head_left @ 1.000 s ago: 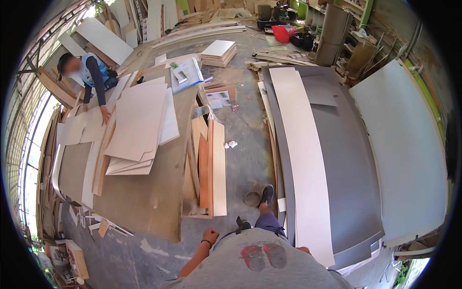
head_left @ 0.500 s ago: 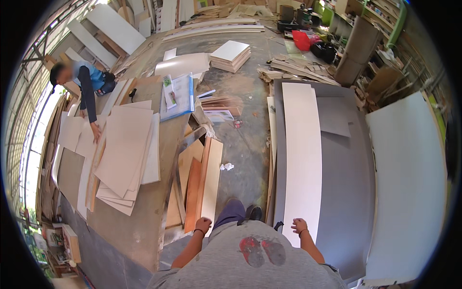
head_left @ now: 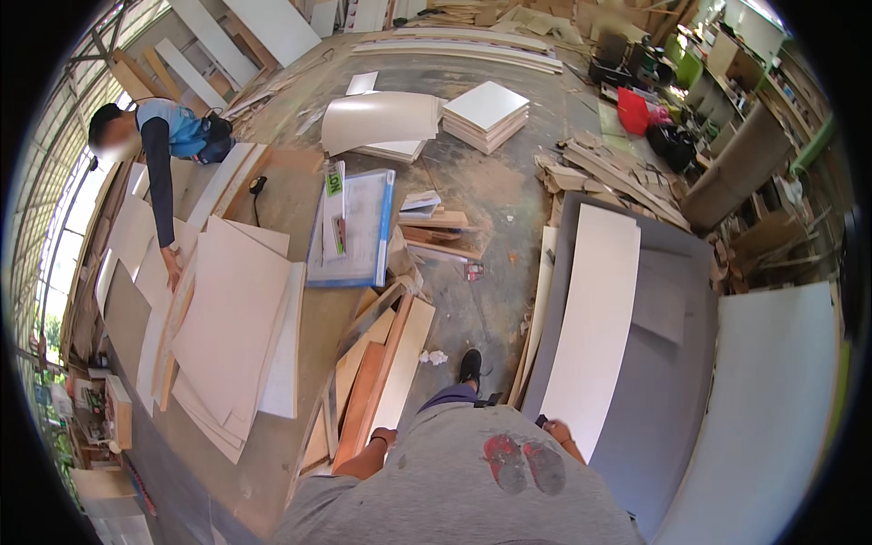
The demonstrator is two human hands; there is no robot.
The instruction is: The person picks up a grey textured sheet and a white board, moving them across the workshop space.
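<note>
At the near end of the workshop floor, low in the view, we see both of our hands close against our grey shirt. The right hand (head_left: 556, 429) sits at the near end of a long white panel (head_left: 595, 318), touching or just meeting its near edge; the fingers curl, but we cannot tell whether they pinch the panel or only rest against it. The left hand (head_left: 383, 438) is beside the near end of an orange-brown board (head_left: 361, 400); it looks loosely curled, and we cannot tell whether it holds anything.

The white panel is long, narrow, smooth and plain, lying flat along the left edge of a broad grey sheet (head_left: 672, 381), running away from us. The brown board lies among pale strips leaning together on the concrete floor (head_left: 481, 191), left of our black shoe (head_left: 470, 365).

Farther off, at the left edge of a low table, another person in a blue vest (head_left: 159, 145) bends over a stack of pale sheets (head_left: 232, 318), one hand on them. A stack of white square boards (head_left: 486, 113) lies at the far end.
</note>
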